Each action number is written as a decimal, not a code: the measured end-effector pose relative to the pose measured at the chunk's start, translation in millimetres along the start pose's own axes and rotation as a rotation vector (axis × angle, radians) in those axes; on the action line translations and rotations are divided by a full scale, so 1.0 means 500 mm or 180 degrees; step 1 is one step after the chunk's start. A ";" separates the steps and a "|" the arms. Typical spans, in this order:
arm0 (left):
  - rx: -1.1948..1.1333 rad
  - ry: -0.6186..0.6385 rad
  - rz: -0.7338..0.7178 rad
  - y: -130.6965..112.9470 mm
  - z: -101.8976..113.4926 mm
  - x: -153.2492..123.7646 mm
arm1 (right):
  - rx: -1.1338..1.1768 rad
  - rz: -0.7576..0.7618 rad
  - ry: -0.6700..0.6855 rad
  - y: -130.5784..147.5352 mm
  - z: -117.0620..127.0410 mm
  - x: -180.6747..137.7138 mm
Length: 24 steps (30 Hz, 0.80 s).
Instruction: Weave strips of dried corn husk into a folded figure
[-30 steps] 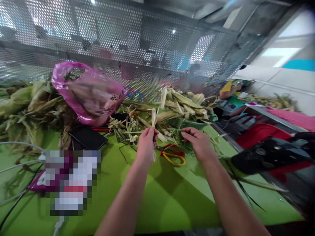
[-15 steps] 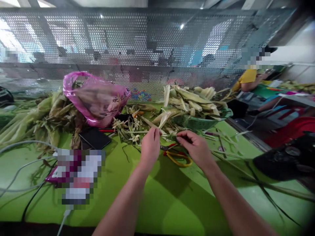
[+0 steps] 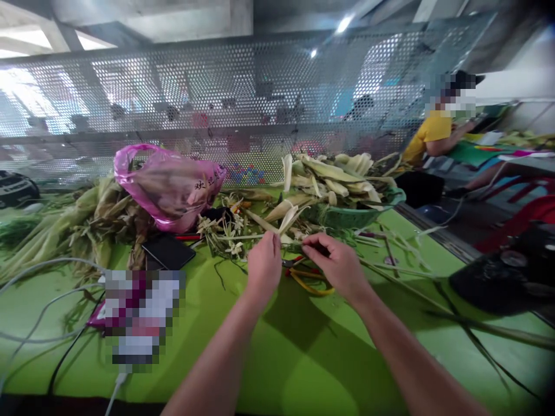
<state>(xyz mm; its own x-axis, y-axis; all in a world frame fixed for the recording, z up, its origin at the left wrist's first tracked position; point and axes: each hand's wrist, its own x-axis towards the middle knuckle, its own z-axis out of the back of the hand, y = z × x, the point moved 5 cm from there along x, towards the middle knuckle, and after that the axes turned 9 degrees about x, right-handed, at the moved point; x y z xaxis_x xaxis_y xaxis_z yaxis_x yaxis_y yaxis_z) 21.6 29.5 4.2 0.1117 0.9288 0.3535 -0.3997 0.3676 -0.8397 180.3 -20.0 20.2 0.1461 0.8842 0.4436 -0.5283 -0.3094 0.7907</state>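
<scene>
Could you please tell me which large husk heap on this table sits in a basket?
The pale cream husk heap on the right, in the green plastic basket; the browner husk heap at left lies directly on the green tabletop.

Both forearms (image 3: 221,352) extend forward — left hand (image 3: 264,263) pinched, right hand (image 3: 333,260) near it, fingers (image 3: 318,238) curled.

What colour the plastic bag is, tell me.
Plastic bag: translucent pink, clearest in the head view.

– Where could the right hand (image 3: 335,261) pass?
– Back toward the body, over bare green worktop (image 3: 299,364)
– And forward?
– Scissors (image 3: 319,291) lie just beside it, then a green basket (image 3: 351,218) heaped with husks (image 3: 325,169) blocks the way
</scene>
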 end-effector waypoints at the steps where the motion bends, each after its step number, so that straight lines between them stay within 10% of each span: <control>1: 0.0019 -0.0013 0.0008 0.000 0.000 0.001 | -0.0024 0.0014 0.0003 0.001 -0.001 0.000; 15: -0.0116 -0.0240 0.0053 -0.007 0.018 0.002 | -0.0360 0.0881 0.0113 0.056 -0.040 -0.001; 24: -0.1329 -0.0384 0.0517 0.018 0.023 0.020 | -0.0219 0.0446 0.0387 0.025 -0.074 -0.002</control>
<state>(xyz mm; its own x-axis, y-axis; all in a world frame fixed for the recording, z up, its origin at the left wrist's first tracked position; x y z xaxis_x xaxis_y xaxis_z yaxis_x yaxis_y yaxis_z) 8.7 41.7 5.1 -0.0385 0.9728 0.2284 0.0001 0.2286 -0.9735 142.5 -11.8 14.1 -0.0328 0.8713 0.4897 -0.5929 -0.4114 0.6923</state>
